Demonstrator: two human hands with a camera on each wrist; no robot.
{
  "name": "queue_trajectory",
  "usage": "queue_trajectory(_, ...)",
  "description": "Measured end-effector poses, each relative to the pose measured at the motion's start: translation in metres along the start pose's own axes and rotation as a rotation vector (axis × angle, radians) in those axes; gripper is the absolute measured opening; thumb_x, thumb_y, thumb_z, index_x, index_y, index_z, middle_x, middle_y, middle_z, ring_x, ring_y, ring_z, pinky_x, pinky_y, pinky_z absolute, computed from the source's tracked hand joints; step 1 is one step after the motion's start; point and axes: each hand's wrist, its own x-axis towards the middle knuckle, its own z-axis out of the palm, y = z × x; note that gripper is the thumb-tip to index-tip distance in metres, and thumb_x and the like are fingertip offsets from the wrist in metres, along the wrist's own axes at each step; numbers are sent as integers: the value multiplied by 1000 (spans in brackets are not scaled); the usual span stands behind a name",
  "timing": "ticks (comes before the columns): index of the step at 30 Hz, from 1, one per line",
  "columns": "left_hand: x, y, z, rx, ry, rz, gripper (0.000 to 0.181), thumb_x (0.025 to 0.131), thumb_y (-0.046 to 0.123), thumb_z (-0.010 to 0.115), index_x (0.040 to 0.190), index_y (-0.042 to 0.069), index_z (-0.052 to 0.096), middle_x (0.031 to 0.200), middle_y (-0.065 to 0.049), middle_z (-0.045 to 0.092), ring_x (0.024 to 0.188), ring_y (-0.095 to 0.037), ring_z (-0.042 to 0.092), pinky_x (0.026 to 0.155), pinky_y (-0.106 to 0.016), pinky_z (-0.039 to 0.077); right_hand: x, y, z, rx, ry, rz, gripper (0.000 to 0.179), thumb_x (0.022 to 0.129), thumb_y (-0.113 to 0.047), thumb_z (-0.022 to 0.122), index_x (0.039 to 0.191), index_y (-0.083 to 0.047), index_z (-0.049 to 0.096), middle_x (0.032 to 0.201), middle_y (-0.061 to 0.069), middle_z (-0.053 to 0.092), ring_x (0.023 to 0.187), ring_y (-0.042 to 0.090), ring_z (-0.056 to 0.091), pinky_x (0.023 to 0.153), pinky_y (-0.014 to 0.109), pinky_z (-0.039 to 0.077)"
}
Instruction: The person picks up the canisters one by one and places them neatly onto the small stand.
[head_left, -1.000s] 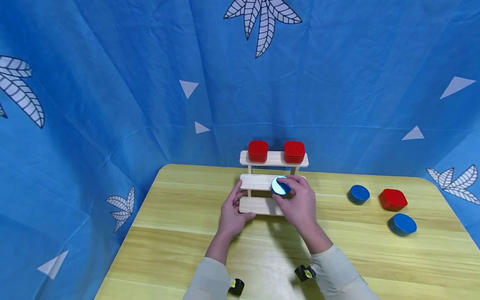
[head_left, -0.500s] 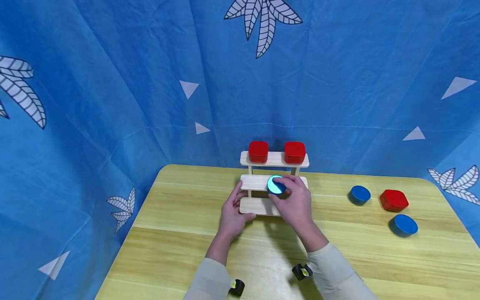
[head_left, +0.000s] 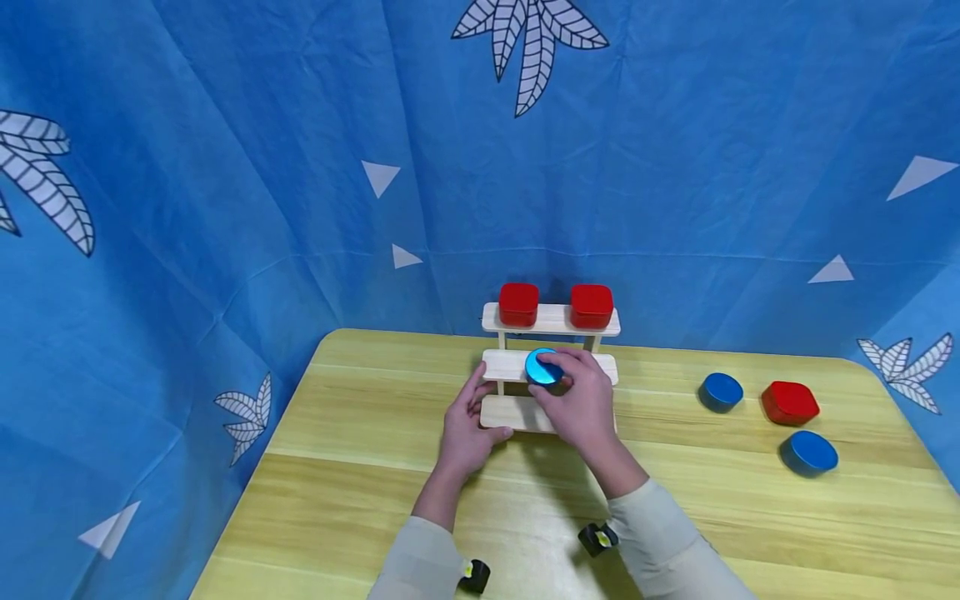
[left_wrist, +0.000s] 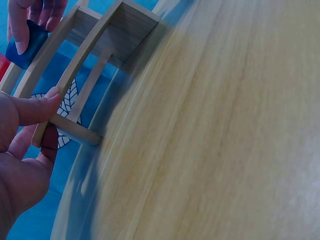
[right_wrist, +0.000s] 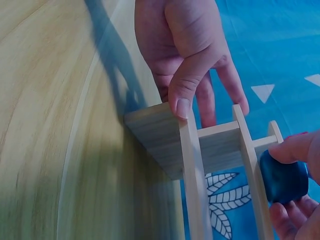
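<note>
A small three-tier wooden shelf rack (head_left: 517,412) stands near the back edge of the table. My left hand (head_left: 463,433) grips its left end, the thumb over the lowest board and fingers beneath and behind, as the left wrist view shows. Between thumb and fingers, my right hand (head_left: 588,408) holds a round blue container (head_left: 538,372) at the middle tier, left of its centre. In the right wrist view this blue container (right_wrist: 282,179) lies against the middle board. On the top tier sit two red squarish containers, one left (head_left: 518,305) and one right (head_left: 592,307).
To the right on the wooden table (head_left: 337,450) lie a blue round container (head_left: 721,392), a red squarish container (head_left: 790,403) and another blue round container (head_left: 809,454). A blue patterned cloth (head_left: 300,167) hangs behind the table and along its left side.
My right hand has moved left along the middle tier with the blue container. The left hand keeps its grip on the rack's left end.
</note>
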Motion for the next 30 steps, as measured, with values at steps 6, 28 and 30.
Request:
queue_trajectory(6, 1, 0, 0, 0, -5, -12, 116, 66, -26, 78, 153, 40, 37, 138, -3, 56, 125, -26, 52, 93, -31, 52, 2, -2, 4, -3, -21, -14, 50, 71, -8, 91, 118, -9, 74, 123, 13, 61, 111, 31, 57, 78, 44, 59)
queue_trajectory(28, -2, 7, -1, -35, -20, -22, 115, 66, -29, 75, 157, 28, 35, 140, -10, 54, 123, -31, 53, 92, -34, 53, 14, -5, 18, -15, -86, -35, 45, 75, -14, 89, 118, -13, 75, 122, 13, 62, 104, 30, 62, 74, 38, 59)
queue_trajectory(30, -4, 15, -1, -31, -25, -25, 112, 66, -30, 74, 157, 24, 35, 139, -13, 54, 124, -32, 53, 93, -36, 53, 16, -6, 19, -7, -93, -33, 45, 76, -14, 89, 119, -12, 75, 123, 13, 62, 106, 30, 61, 74, 38, 60)
